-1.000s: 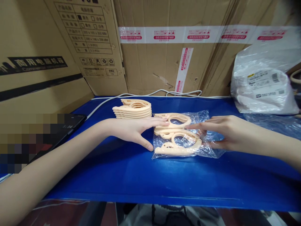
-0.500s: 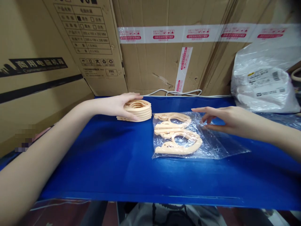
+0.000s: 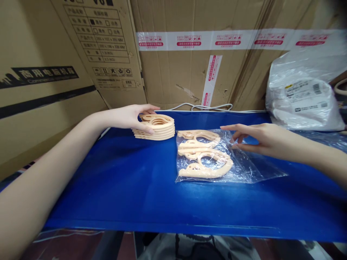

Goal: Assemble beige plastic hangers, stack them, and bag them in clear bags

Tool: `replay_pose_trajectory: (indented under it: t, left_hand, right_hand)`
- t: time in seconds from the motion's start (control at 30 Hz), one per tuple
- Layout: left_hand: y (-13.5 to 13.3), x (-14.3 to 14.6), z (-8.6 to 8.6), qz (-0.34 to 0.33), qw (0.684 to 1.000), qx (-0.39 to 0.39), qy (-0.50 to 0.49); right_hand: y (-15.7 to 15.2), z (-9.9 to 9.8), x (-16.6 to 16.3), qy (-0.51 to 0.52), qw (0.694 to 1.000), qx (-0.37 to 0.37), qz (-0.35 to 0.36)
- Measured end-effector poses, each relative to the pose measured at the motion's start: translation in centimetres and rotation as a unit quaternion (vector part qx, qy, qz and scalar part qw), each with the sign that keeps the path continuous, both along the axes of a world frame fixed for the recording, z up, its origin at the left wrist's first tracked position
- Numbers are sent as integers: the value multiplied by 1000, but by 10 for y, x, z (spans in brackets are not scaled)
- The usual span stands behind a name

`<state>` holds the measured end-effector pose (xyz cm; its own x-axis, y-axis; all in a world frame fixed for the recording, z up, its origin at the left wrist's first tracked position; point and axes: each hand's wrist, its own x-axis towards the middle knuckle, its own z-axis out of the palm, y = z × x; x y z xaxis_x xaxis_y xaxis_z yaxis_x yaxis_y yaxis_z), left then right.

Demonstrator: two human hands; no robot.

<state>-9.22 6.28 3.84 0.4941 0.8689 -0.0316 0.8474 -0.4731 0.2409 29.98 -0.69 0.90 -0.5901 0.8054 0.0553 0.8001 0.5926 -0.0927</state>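
Note:
A neat stack of cream plastic folding hangers (image 3: 162,127) lies on the blue table towards the back. My left hand (image 3: 132,117) spans its left end, fingers apart, thumb along the front side and fingertips over the back. Right of the stack, a clear plastic bag (image 3: 244,169) lies flat with cream folding hangers (image 3: 214,173) inside. My right hand (image 3: 251,139) is at the bag's right part, index finger stretched out and thumb apart from it, the other fingers curled. Whether its fingertips touch the film I cannot tell.
Cardboard boxes (image 3: 173,76) wall in the back and left of the blue table (image 3: 130,195). A white cable (image 3: 211,107) runs along the back edge. At the back right stands a white plastic-wrapped package (image 3: 306,101) with a label.
My left hand has slid a little left along the stack, so more of the top hanger shows. My right hand and the bag have hardly moved.

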Motion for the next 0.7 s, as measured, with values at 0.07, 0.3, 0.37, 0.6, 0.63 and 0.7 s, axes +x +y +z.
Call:
replay_pose_trajectory:
  t: [0.07,0.3,0.37,0.6,0.63,0.7]
  left_hand:
    - [0,0,0,-1,1000,5,-9]
    - [-8,15,-1,-2,994,79,-72]
    - [-16,26,-3,-22,986,136,-91]
    - [-63,77,-18,-141,955,241,-94]
    - [-69,81,-21,-171,946,258,-93]
    - [-75,86,-26,-218,930,281,-94]
  right_hand:
    - [-1,0,0,2,1000,1,2]
    - [2,-1,2,11,992,129,-5]
    - [2,1,2,34,984,177,-4]
    - [-26,-1,-21,235,968,92,13]
    - [-31,-3,-25,268,962,57,20]
    - [-37,-7,-32,325,945,19,28]
